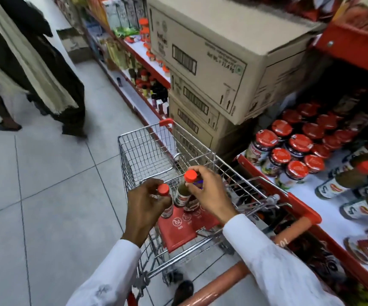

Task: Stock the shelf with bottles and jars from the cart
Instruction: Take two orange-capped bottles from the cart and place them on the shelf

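A wire shopping cart stands in the aisle beside the shelf. On its red child-seat flap stand small bottles with red caps. My left hand grips one red-capped bottle by its neck. My right hand holds a second red-capped bottle, with another dark bottle partly hidden under the palm. On the white shelf board to the right stand red-lidded jars and sauce bottles lying on their sides.
Stacked cardboard boxes rise just beyond the cart against the shelving. A person in dark and cream clothing stands in the aisle at the upper left. Grey floor tiles stretch to the left. The cart's red handle is near me.
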`<state>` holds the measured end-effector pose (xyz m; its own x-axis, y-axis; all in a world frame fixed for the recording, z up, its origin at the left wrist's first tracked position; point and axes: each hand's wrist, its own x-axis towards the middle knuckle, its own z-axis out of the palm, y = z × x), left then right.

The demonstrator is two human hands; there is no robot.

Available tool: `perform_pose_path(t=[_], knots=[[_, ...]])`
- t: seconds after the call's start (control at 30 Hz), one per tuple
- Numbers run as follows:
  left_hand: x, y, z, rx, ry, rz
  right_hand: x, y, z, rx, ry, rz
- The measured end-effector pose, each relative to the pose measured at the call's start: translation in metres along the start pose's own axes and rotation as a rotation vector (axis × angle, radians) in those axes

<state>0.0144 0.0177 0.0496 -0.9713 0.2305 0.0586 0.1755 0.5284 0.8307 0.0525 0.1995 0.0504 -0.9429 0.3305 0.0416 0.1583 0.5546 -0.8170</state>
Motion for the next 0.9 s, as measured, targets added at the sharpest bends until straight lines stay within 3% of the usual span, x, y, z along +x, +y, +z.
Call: perform_pose_path(t=[0.13, 0.47, 0.7, 0.9], knots=[[-0.005, 0.059, -0.006, -0.035, 0.039, 0.096, -0.022, -0.017, -0.058, 0.054, 0.148, -0.031], [-0.022, 0.208, 0.059, -0.232, -0.113, 0.286, -0.104, -0.015, -0.205, -0.058, 0.611, -0.006], [-0.038, 0.275, 0.146, -0.263, -0.259, 0.387, -0.15, 0.027, -0.267, -0.106, 0.885, 0.183], [-0.043, 0.287, 0.22, -0.21, -0.381, 0.4, -0.156, 0.068, -0.284, -0.05, 0.981, 0.351]])
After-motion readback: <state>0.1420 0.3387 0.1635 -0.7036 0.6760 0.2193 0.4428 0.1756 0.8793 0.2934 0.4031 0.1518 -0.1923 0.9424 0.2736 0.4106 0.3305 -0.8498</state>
